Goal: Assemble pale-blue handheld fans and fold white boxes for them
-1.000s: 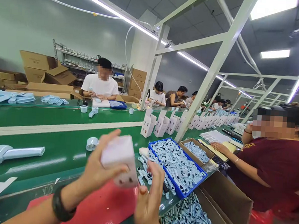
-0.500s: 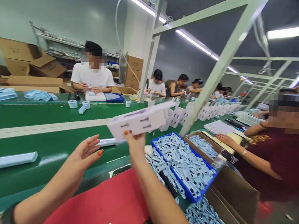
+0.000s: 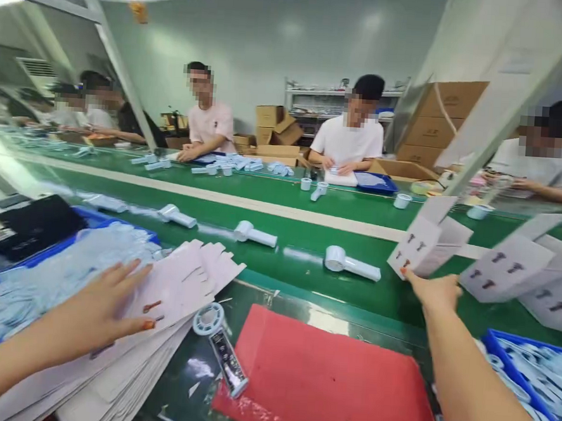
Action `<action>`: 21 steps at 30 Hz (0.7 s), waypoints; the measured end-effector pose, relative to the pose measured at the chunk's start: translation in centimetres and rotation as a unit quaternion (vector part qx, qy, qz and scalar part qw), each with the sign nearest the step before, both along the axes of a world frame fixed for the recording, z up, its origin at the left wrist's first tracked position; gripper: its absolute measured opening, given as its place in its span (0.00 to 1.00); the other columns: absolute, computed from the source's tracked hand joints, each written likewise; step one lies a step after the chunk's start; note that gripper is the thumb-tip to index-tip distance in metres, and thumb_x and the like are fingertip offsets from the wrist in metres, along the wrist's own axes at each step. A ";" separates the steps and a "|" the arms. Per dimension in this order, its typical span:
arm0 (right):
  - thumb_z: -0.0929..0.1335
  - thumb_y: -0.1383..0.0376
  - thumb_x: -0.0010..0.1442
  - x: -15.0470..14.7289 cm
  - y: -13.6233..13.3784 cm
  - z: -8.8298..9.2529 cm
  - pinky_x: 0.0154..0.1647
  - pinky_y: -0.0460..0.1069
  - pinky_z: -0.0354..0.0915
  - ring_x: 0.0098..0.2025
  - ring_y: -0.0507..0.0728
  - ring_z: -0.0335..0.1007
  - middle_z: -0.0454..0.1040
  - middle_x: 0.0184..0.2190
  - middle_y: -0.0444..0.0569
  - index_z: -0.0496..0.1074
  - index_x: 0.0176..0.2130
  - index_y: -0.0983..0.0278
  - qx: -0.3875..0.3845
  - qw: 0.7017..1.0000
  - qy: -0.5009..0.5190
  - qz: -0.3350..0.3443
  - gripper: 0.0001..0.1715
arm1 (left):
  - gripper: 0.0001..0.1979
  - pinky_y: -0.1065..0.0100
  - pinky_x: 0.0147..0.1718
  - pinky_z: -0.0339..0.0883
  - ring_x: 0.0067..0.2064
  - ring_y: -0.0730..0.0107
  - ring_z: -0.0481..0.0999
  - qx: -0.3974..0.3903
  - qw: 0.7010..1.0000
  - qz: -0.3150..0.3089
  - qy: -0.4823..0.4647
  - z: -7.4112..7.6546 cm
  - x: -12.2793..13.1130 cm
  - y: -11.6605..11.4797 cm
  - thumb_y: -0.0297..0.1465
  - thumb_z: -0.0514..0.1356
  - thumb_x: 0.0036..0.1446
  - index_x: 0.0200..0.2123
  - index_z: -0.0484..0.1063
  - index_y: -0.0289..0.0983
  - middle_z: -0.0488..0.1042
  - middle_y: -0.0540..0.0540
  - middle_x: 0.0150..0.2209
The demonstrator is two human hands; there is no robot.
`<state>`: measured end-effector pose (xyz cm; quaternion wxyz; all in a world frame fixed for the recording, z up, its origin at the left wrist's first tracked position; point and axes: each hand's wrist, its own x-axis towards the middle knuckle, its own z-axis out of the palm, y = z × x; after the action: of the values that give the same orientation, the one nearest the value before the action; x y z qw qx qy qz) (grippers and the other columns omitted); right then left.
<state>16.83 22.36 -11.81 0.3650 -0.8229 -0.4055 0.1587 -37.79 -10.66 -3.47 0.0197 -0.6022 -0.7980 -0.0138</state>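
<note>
My left hand [image 3: 101,304] lies with fingers spread over a stack of flat white printed cartons [image 3: 176,286], touching the top one. My right hand [image 3: 431,293] is at the lower edge of an open-topped white box [image 3: 415,241] on the green belt, its thumb against the printed front; the other fingers are partly hidden. More such boxes [image 3: 506,265] stand just right of it. Between my hands, a light-blue handheld fan casing [image 3: 225,347] with its inside exposed rests against a red sheet [image 3: 332,372].
Light-blue fans [image 3: 354,266] lie spaced along the green belt [image 3: 295,294]. Blue trays of light-blue parts stand at left [image 3: 67,274] and right [image 3: 538,372]. Across the belt, people work [image 3: 347,138]. A slanted metal post [image 3: 494,144] rises at right.
My view has swung left. The white box in my right hand has come down onto the belt beside the others. My left hand has moved from mid-air onto the flat carton stack.
</note>
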 end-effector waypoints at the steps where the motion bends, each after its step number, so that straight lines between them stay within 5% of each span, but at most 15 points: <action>1: 0.81 0.59 0.47 -0.1 -0.3 0.1 0.55 0.67 0.67 0.62 0.83 0.66 0.59 0.59 0.91 0.57 0.67 0.80 -0.011 1.000 0.015 -0.009 0.60 | 0.45 0.42 0.70 0.52 0.72 0.38 0.55 -0.008 1.000 0.019 -0.001 -0.4 -0.1 -1.5 0.56 0.60 0.58 0.70 0.60 0.34 0.54 0.36 0.73; 5: 0.72 0.57 0.57 -2.7 -4.2 1.6 0.64 0.68 0.58 0.67 0.80 0.60 0.56 0.65 0.81 0.58 0.69 0.74 0.041 0.998 0.041 0.039 0.48 | 0.37 0.43 0.68 0.57 0.70 0.38 0.61 0.018 1.000 0.004 -0.010 -1.5 1.3 -3.6 0.49 0.59 0.63 0.70 0.60 0.40 0.55 0.37 0.73; 8: 0.67 0.58 0.58 -7.9 -9.1 2.4 0.67 0.64 0.57 0.63 0.71 0.67 0.67 0.62 0.68 0.68 0.63 0.70 0.098 0.973 0.077 0.192 0.36 | 0.48 0.33 0.67 0.52 0.73 0.29 0.49 -0.028 0.999 -0.017 0.011 -1.7 2.1 -3.6 0.54 0.65 0.54 0.72 0.55 0.42 0.47 0.34 0.75; 10: 0.67 0.55 0.58 -12.3 -12.8 2.5 0.63 0.60 0.63 0.57 0.66 0.72 0.75 0.56 0.61 0.73 0.57 0.67 0.102 0.935 0.122 0.317 0.31 | 0.52 0.29 0.66 0.50 0.74 0.28 0.43 -0.059 0.998 -0.015 0.017 -1.8 2.0 -3.6 0.58 0.64 0.51 0.73 0.52 0.45 0.42 0.35 0.75; 14: 0.66 0.55 0.61 -21.1 -19.2 2.6 0.40 0.51 0.71 0.37 0.58 0.78 0.82 0.38 0.51 0.78 0.49 0.62 0.032 0.832 0.222 0.508 0.22 | 0.43 0.36 0.68 0.52 0.75 0.37 0.46 -0.021 0.999 -0.025 -0.024 -2.4 0.6 -4.2 0.61 0.54 0.59 0.72 0.54 0.51 0.46 0.41 0.75; 17: 0.71 0.53 0.57 -26.4 -21.9 3.0 0.31 0.48 0.64 0.29 0.56 0.73 0.79 0.26 0.47 0.79 0.36 0.63 -0.015 0.784 0.268 0.560 0.16 | 0.40 0.37 0.68 0.52 0.75 0.39 0.49 0.023 0.998 -0.042 -0.041 -3.5 -0.1 -4.8 0.61 0.54 0.60 0.71 0.57 0.53 0.48 0.44 0.75; 21: 0.74 0.47 0.53 -30.9 -23.1 3.7 0.27 0.46 0.60 0.26 0.54 0.70 0.75 0.23 0.46 0.73 0.30 0.63 -0.055 0.748 0.363 0.553 0.22 | 0.37 0.30 0.65 0.52 0.74 0.35 0.50 0.049 0.997 -0.059 -0.017 -4.6 0.1 -5.5 0.59 0.55 0.61 0.70 0.57 0.56 0.49 0.44 0.75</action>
<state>-14.08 -0.74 -8.10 0.2870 -0.3535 -0.6176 0.6413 -37.74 -16.18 -8.08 0.0349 -0.6464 -0.7594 -0.0646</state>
